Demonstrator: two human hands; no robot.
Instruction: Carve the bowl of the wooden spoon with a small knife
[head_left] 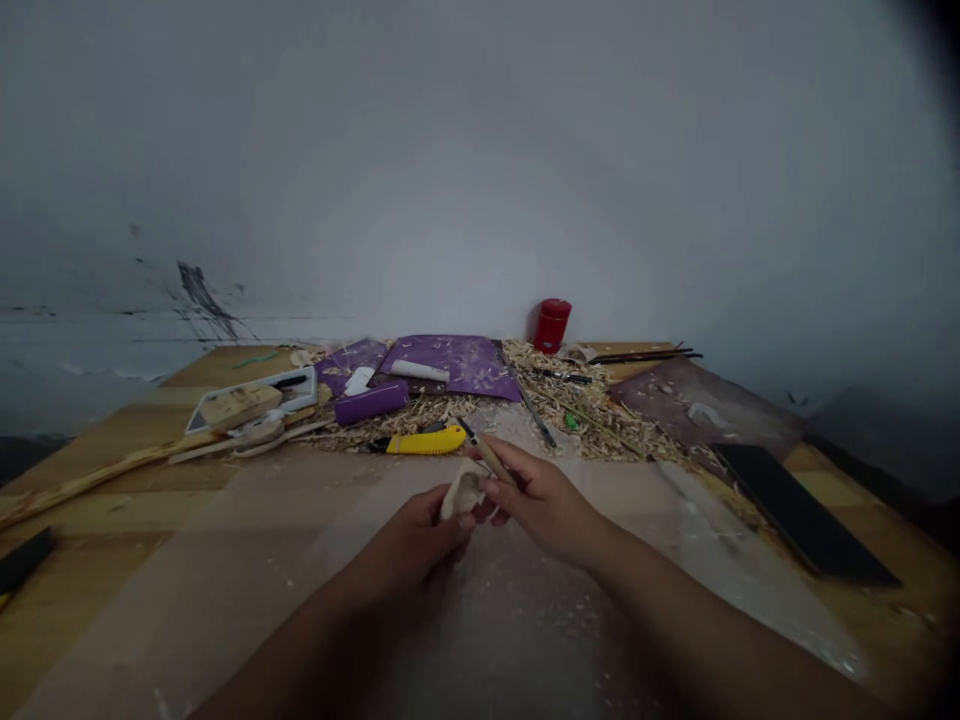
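My left hand (429, 535) is closed around a small pale piece of carved wood (463, 490), low over the middle of the table. In my right hand (544, 500) is a slim carving tool (491, 460) with a light wooden handle and a dark end pointing up and away to the left. The right fingertips also touch the wood piece's right side. Fingers cover part of the piece, so its full shape is hidden. Just beyond the hands lies a yellow utility knife (426, 440).
Wood shavings (600, 415) spread across the back. Purple sheets (454, 362), a purple roll (371, 403) and a white tray (311, 385) holding wood pieces lie at back left. A red canister (553, 325) stands by the wall (480, 180). A dark flat slab (802, 515) lies right.
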